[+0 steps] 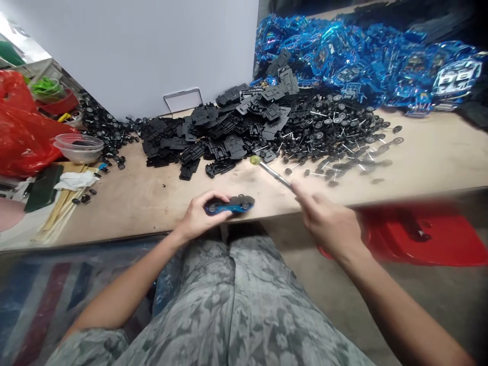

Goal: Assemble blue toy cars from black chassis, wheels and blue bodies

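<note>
Camo-print pants (pixel 229 305) take up the bottom middle of the frame, so I'm basically peeking over this person's lap. Right hand (pixel 330 223) is just past the knees, right of center and kinda blurry, fingers wrapped around the silver handle of a mallet-looking tool (pixel 276 175). Over at the right edge there's a red plastic stool (pixel 453 241) below the table (pixel 125 203).

Left hand (pixel 198 216) is pinching a little toy car (pixel 235 206) by its left end, thumb along the near side and fingers on the far side. It's at the table's front edge, middle of the frame, blue part down and black base up from what I can tell. Key bit: the car's long axis runs left to right, sticking out rightward from the grip, and the tool's yellowish head is up and to the right of it, not touching. Left hand's obviously the nearer one.

Further back, black chassis plates (pixel 224 127) are heaped up mid-frame, with wheels on axles (pixel 324 127) spilling off to the right. Way back, shiny blue car shells (pixel 335 51) fill the upper right.
</note>
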`<action>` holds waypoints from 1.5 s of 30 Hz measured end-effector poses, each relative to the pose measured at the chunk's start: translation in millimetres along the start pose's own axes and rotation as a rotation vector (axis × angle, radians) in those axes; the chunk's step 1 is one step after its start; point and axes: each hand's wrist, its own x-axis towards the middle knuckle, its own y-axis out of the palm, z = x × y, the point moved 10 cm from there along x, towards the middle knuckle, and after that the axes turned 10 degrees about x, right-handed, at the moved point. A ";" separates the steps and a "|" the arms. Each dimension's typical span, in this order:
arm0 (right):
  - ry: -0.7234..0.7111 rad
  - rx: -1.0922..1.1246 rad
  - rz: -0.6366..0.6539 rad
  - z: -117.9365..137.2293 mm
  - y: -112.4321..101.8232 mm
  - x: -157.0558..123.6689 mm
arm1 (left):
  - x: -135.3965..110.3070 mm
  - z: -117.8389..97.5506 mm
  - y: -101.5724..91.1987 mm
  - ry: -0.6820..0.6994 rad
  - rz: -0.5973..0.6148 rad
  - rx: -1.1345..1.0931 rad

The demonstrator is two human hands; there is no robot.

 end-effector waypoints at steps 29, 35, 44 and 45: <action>-0.391 0.756 0.051 81.4 51.8 54.8 | 7.3 13.5 -4.3 0.023 -0.156 -0.085; -0.430 0.856 0.103 94.5 48.1 56.3 | 5.2 0.4 1.6 0.107 -0.047 -0.030; -0.378 0.805 0.042 102.5 48.1 49.6 | 2.8 -9.9 0.4 0.204 -0.120 -0.018; -0.369 0.789 0.016 103.1 47.0 48.2 | 2.6 -8.2 1.4 0.188 -0.122 -0.015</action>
